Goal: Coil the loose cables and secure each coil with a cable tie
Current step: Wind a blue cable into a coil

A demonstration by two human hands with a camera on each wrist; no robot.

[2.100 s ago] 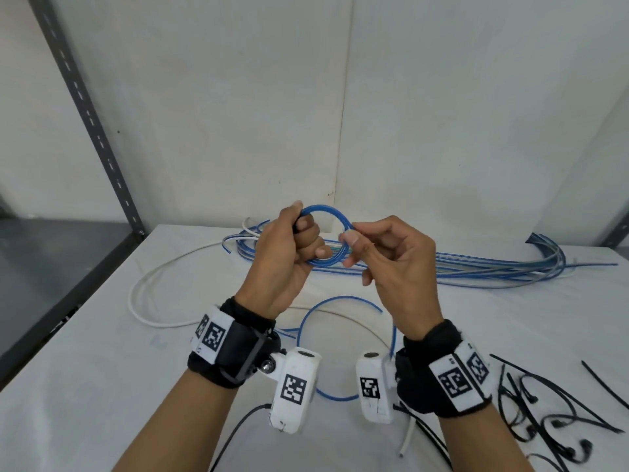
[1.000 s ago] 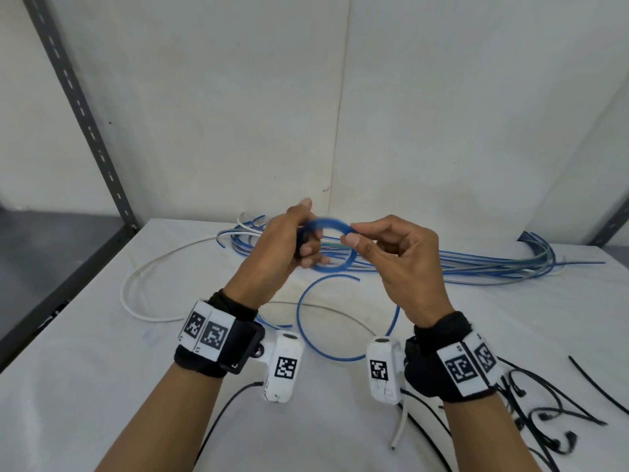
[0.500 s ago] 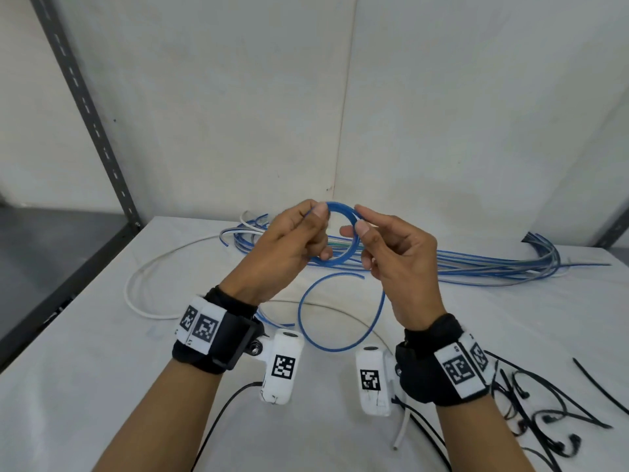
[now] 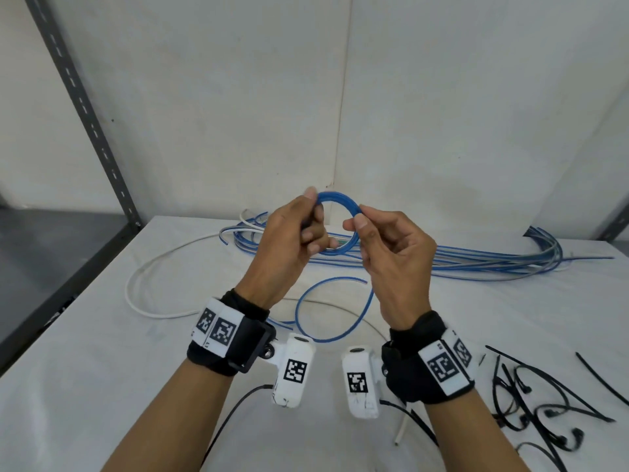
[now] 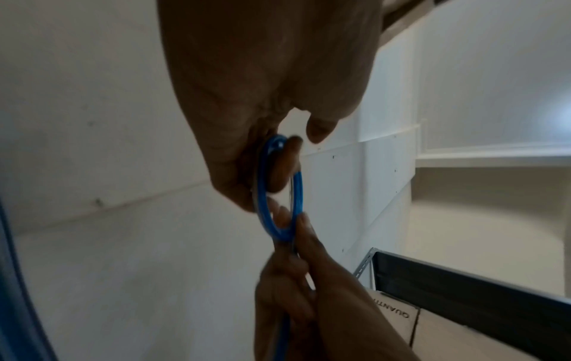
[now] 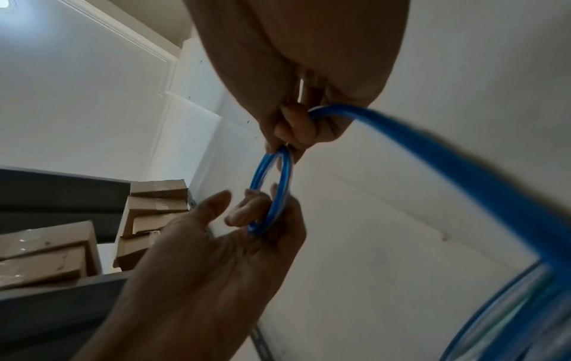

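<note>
White walls stand behind the table (image 4: 102, 352). Up between both hands is my blue cable coil (image 4: 340, 206), light and springy, so it wants to pop open. My left hand (image 4: 289, 240) curls tight on its left side; my right hand (image 4: 391, 247) pinches its right side.

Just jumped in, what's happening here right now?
A person is winding a blue cable into a small coil above the table. The left hand grips one side of the coil, and the right hand pinches the other. The cable's loose tail lies on the table. No tie is on yet; the black ties lie at the right.
</note>
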